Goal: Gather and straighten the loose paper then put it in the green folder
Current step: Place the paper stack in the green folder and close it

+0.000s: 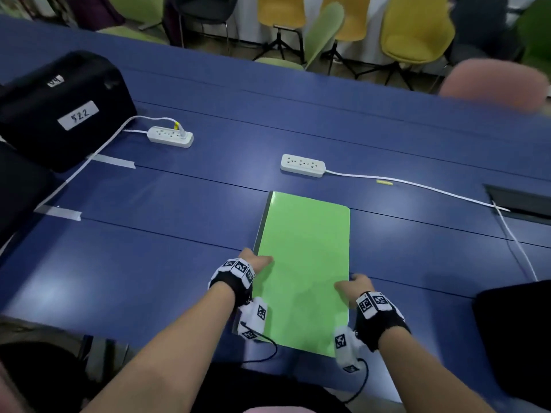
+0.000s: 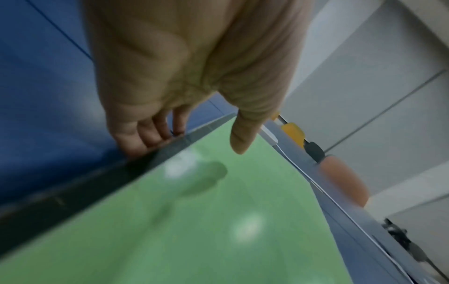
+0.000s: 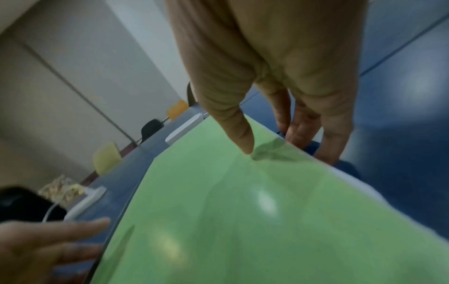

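Note:
The green folder (image 1: pixel 304 263) lies closed and flat on the blue table (image 1: pixel 149 234), its dark spine on the left. My left hand (image 1: pixel 253 262) is at the spine: the fingertips (image 2: pixel 145 142) touch the spine edge, and the thumb hovers just over the cover (image 2: pixel 170 221). My right hand (image 1: pixel 351 283) pinches the folder's right edge. Its thumb (image 3: pixel 243 138) dents the cover (image 3: pixel 218 211) while the fingers reach down past the edge. A thin pale strip, seemingly paper (image 3: pixel 359 184), shows under the cover there. No loose paper lies on the table.
Two white power strips (image 1: pixel 170 137) (image 1: pixel 302 165) lie beyond the folder, one trailing a cable (image 1: pixel 417 186) towards a table recess (image 1: pixel 518 204). A black bag (image 1: pixel 59 108) sits at the far left and a black object (image 1: pixel 515 338) at the near right. Chairs line the far side.

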